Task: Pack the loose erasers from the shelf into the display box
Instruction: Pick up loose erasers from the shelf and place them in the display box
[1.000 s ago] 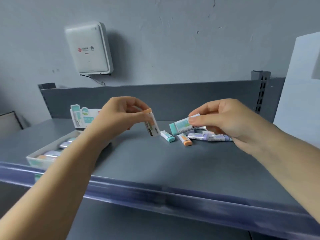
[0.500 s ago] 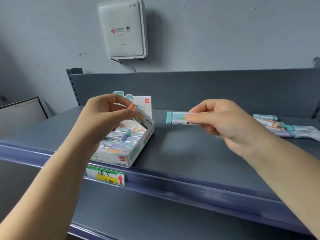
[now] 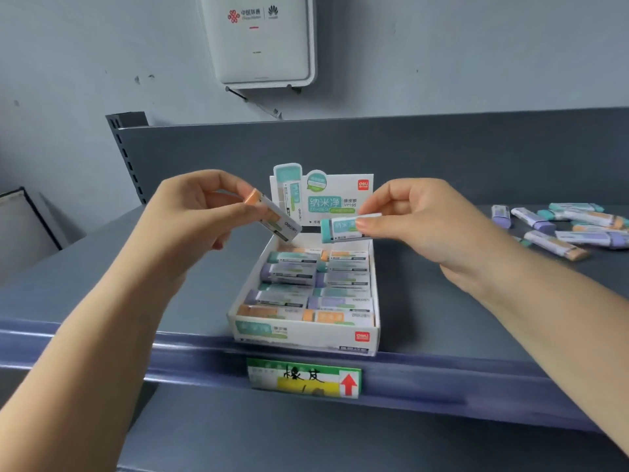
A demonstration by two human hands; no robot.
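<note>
hovering over the display box (image 3: 303, 337), left hand (image 3: 190, 212) pinching orange eraser (image 3: 272, 218), right hand (image 3: 418, 223) pinching teal eraser (image 3: 340, 229), box directly beneath both

— Inspector: Legible markings?

— Assistant: The display box (image 3: 308, 335) carries a red "deli" logo at the 4 o'clock corner of its front wall. Its upright header card (image 3: 335, 199) shows the same red logo at 1 o'clock, large teal characters "纳米净", "ERASER" beneath, and "橡皮擦 VP195" at 3 o'clock.

— Inspector: Elsewhere?

— Assistant: The shelf-edge tag (image 3: 304, 378), at 6 o'clock from the box, bears handwritten "橡皮" and a red upward arrow. The white wall unit (image 3: 260, 39), at 12 o'clock, reads "中国联通" beside a red knot emblem and a petal logo. Print on the eraser sleeves is too blurred.
</note>
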